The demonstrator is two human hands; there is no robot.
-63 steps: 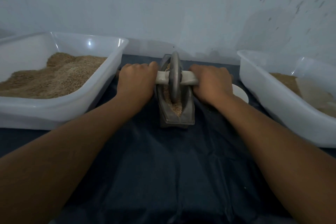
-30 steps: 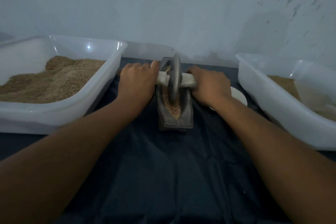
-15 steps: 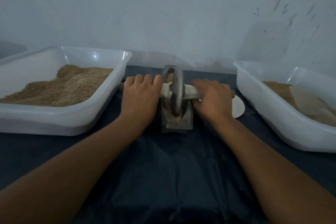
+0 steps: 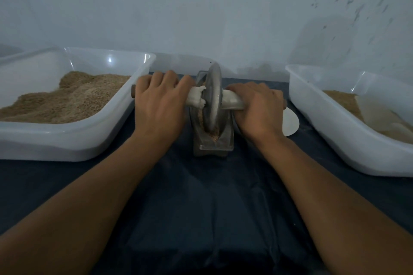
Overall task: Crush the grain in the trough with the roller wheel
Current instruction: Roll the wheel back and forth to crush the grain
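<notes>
Both hands' fingers [image 4: 166, 78] curl tightly around the roller wheel [image 4: 213, 98] axle, over the trough [image 4: 213, 143].

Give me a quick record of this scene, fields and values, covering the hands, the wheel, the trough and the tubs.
left hand: grips the axle left of the wheel
right hand: grips the axle right of the wheel
roller wheel: upright, edge down in the trough
trough: metal, on dark cloth, holds grain
left tub: heaped with brown grain
right tub: grain and a pale sheet
white disc: flat, behind the right hand
</notes>
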